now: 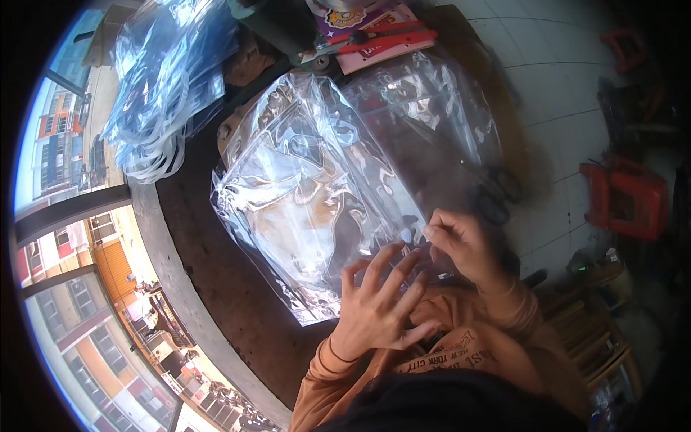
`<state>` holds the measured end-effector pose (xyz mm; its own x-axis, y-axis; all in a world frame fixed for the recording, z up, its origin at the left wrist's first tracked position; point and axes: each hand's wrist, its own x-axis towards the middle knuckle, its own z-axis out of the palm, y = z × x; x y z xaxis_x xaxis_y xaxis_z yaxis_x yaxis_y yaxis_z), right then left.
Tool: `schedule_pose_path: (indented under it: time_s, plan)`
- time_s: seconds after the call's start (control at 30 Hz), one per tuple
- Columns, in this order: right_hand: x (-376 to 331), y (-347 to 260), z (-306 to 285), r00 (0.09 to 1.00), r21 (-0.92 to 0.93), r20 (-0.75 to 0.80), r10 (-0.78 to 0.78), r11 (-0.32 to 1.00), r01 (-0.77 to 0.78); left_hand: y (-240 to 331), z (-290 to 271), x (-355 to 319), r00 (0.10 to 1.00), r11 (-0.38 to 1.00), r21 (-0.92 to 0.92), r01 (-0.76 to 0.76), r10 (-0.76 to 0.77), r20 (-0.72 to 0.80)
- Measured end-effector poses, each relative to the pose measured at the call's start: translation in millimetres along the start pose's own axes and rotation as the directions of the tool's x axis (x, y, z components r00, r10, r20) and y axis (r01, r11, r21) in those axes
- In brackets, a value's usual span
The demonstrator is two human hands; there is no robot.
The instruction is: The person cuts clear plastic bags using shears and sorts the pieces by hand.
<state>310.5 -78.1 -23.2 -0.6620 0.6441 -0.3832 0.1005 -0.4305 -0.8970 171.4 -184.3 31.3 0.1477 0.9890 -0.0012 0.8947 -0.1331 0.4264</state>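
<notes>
A large, clear, glossy plastic bag [295,209] lies creased in front of me. My left hand [378,306] hovers at its near edge, fingers spread and holding nothing. Thumb and forefinger of my right hand [464,245] are pinched together at the bag's near right corner, seemingly on the plastic itself. Beyond and to the right, partly under the first, rests another clear plastic bag [421,93]. Scissors with dark handles [497,193] lie beside my right wrist, blurred in shadow.
Blue-tinted clear bags with white cord handles [165,93] are piled at far left. Red-handled pliers [389,39] rest on printed cards [385,57] at the back. A red plastic stool [626,198] stands on the tiled floor, right, above a wooden rack [594,345]. Windows line the left.
</notes>
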Motion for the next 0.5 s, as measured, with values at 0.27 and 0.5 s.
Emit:
schedule_pose_path:
  time_s: [0.27,0.5]
  plan:
    - [0.8,-2.7,-11.5,0.989,0.36,0.105,0.106,0.923,-0.137,4.9,32.4,9.3,0.979,0.996,0.091,0.012,0.007,-0.206]
    - [-0.6,-13.1,-38.3,0.835,-0.737,-0.147,-0.53,0.622,0.264,0.7,40.5,12.2,0.96,0.999,0.054,0.002,0.013,-0.28]
